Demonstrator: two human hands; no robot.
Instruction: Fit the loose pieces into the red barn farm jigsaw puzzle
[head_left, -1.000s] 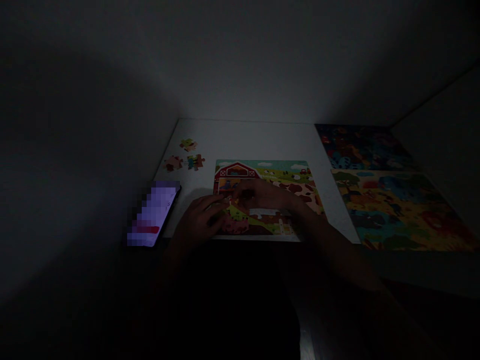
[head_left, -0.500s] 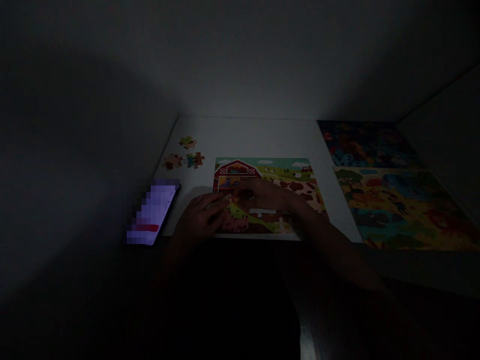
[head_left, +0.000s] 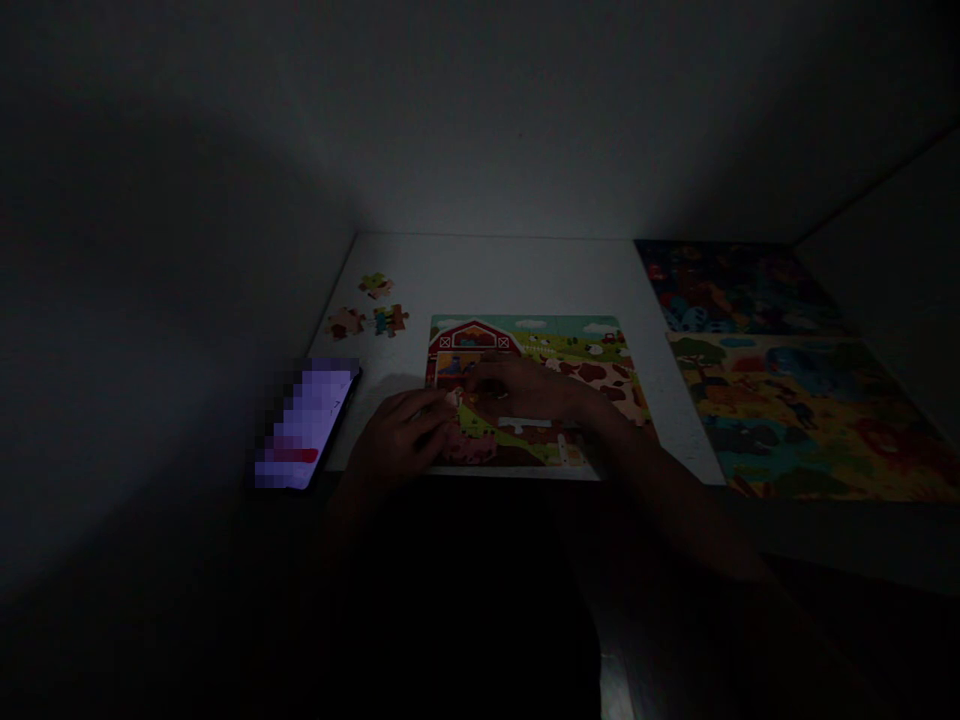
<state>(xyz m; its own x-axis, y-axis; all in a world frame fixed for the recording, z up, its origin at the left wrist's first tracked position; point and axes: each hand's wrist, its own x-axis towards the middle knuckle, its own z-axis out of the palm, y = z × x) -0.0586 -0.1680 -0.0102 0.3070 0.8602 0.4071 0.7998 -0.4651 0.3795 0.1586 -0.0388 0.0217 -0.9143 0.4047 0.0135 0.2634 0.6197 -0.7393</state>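
Observation:
The scene is very dark. A farm jigsaw puzzle (head_left: 570,350) with a red barn lies on a white table (head_left: 495,275). My left hand (head_left: 397,440) rests on the puzzle's left edge, fingers curled and pressing near a small piece (head_left: 454,398). My right hand (head_left: 525,390) lies over the puzzle's middle, fingers bent down onto the pieces beside the left fingertips. Whether either hand grips a piece is lost in the dark.
Three loose puzzle pieces (head_left: 375,310) lie at the table's far left. A lit phone (head_left: 306,425) sits at the left edge. Two finished animal puzzles (head_left: 787,400) cover the right side. A wall stands behind the table.
Both hands stay over the puzzle's left part; the right hand's fingers shifted slightly. The view has tilted a little.

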